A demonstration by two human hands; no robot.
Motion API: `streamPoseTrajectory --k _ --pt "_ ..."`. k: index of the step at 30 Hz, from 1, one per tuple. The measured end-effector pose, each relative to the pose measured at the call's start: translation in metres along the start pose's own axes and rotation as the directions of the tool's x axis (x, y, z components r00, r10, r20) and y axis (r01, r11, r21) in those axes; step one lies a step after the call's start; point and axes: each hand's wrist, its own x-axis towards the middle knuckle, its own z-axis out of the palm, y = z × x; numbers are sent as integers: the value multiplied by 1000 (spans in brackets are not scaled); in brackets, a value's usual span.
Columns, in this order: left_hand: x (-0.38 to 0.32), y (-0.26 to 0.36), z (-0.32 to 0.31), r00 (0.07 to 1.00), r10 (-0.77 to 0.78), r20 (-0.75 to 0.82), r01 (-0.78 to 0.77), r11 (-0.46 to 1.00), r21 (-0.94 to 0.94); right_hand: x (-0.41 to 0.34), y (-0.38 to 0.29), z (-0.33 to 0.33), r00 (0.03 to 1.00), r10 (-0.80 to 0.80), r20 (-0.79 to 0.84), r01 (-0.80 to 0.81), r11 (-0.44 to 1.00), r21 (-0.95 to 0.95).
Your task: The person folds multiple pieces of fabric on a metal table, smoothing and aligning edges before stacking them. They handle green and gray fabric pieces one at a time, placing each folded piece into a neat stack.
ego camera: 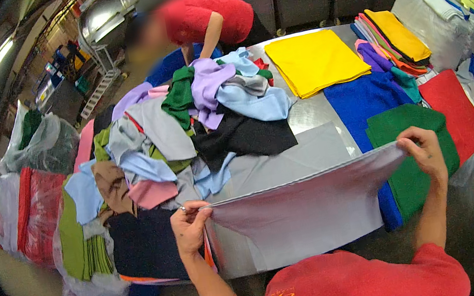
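A light grey cloth [308, 211] hangs stretched between my two hands above the near edge of a metal table [313, 111]. My left hand [189, 229] pinches one upper corner; a ring is on one finger. My right hand [423, 152] grips the opposite corner, in front of a folded green cloth [408, 129]. Another grey cloth [281, 157] lies flat on the table just beyond the held one. Left of it is a loose heap with a black cloth [246, 132], a light blue cloth [255, 100] and a lavender cloth [212, 84].
A folded yellow stack [316, 61] lies at the far side. Folded blue [365, 98] and red cloths [457, 116] are on the right, near a plastic-wrapped bundle [437, 25]. Wrapped bundles [42, 204] stand left. Across the table a person in red [215, 15] bends over.
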Motion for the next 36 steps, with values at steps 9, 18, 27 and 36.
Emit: streamPoseTrajectory --k 9,18,27,36 --pt "-77 67 -23 907 420 18 -413 898 -150 -82 -64 -76 924 -383 0 382 922 -59" --pt "-79 125 -38 668 695 267 -558 704 -439 -91 -72 -104 653 -741 -156 747 664 -28" --pt "43 -7 7 996 -22 87 22 1000 7 48 18 -8 980 -139 143 151 985 -77" --pt "137 -212 41 975 -209 79 196 969 149 119 193 115 970 133 203 -66 950 -307"
